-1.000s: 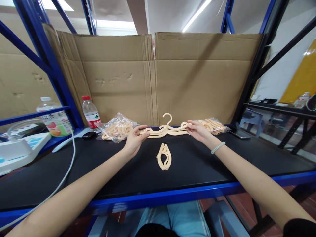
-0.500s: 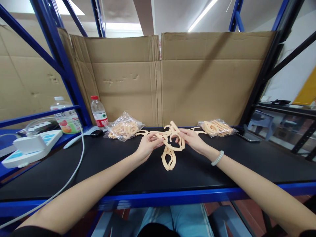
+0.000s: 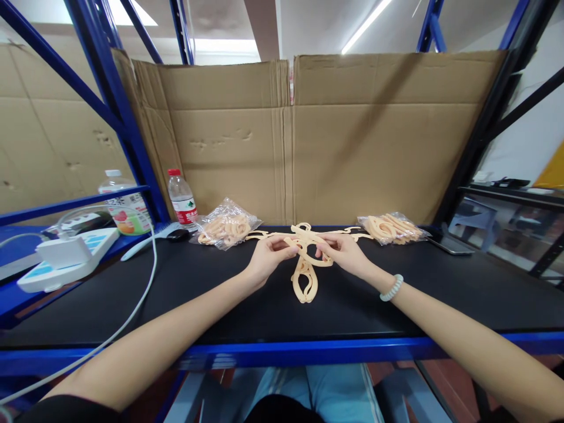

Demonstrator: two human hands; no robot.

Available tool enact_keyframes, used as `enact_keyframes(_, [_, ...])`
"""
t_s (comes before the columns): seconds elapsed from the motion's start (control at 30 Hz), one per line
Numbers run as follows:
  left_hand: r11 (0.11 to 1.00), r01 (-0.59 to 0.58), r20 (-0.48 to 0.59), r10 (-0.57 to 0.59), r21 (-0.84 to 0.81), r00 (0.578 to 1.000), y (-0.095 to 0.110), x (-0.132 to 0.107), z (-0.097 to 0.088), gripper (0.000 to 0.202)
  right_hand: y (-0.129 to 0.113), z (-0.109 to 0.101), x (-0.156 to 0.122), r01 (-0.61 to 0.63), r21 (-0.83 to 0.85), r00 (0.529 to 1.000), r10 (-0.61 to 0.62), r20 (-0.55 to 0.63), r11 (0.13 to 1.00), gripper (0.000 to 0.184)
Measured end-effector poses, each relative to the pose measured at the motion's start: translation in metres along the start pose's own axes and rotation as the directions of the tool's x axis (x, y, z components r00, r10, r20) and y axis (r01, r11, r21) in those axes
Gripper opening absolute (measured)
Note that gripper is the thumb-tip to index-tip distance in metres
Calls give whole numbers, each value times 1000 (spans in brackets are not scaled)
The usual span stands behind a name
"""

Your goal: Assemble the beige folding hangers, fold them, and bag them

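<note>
Centrally, left fingers [image 3: 288, 253] and right fingers [image 3: 328, 249] grasp 1 beige hanger [image 3: 321, 262], with room before the blue table edge [image 3: 291, 354]

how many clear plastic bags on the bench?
2. One bag is beside the red-capped bottle, left of the left hand; another is right of the right hand. Anything behind the hands would be hidden.

On the table [image 3: 396, 305] before me lies a folded hanger [image 3: 314, 286]; above and just behind it, my left hand [image 3: 267, 255] and right hand [image 3: 346, 251] hold another hanger [image 3: 325, 262]; left beyond it, one bag [image 3: 227, 226], then a bottle [image 3: 183, 202]; right beyond it, a second bag [image 3: 390, 228]; farthest behind it, cardboard [image 3: 374, 147].
</note>
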State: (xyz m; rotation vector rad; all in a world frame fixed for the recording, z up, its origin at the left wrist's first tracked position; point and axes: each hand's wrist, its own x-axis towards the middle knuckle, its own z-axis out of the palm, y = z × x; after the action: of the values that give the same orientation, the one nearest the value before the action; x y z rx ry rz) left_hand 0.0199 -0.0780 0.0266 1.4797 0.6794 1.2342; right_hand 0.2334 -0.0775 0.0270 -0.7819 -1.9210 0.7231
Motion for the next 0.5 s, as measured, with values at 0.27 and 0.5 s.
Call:
enact_keyframes(0.27, [1000, 18, -119, -15, 19, 993, 3, -2, 4, 35, -1, -1, -1, -56, 62, 990, 48, 133, 996, 35])
enact_keyframes(0.5, [991, 124, -3, -124, 58, 992, 6, -3, 4, 35, -2, -1, -1, -133, 187, 977, 97, 191, 973, 35])
